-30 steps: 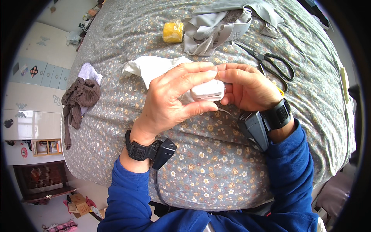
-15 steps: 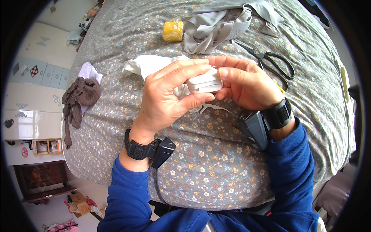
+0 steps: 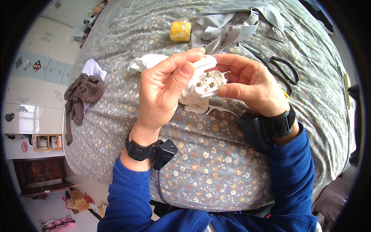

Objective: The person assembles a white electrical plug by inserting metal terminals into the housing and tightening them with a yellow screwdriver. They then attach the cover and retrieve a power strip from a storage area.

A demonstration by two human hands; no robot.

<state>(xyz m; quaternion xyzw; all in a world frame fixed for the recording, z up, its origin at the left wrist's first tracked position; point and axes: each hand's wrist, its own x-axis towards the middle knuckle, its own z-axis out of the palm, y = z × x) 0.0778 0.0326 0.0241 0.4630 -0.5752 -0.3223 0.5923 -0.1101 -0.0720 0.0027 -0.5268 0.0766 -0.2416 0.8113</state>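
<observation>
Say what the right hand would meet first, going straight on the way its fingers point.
Most likely the open white plastic case, which the right hand touches; past it comes the left hand, though depth is unclear.

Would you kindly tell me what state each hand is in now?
Left hand: holding the raised white lid.
Right hand: holding the open white plastic case.

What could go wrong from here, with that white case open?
If the white case tips in the right hand, the small brass-coloured parts inside might fall out; I can't tell whether they're fixed. On the creased floral cover, they could be hard to spot. The scissors lie near that hand, which might brush them.
</observation>
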